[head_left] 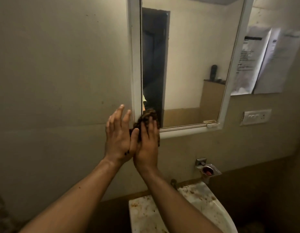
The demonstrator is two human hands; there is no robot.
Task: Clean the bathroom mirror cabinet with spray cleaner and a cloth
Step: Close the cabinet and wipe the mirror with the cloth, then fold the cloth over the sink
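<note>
Mirror cabinet (136,56), white-framed, hangs on the wall with a dark brown cloth (148,114) bunched against its lower left corner. Right hand (146,145) presses the cloth to that corner, fingers laid flat over it; left hand (118,137) stands upright just left of the cabinet's frame, fingers straight and slightly spread, thumb touching the cloth. Stained sink (145,214) sits below the cabinet.

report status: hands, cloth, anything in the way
Left hand open beside the cabinet frame. Right hand presses cloth on its lower-left corner. Nothing blocking the mirror.
</note>
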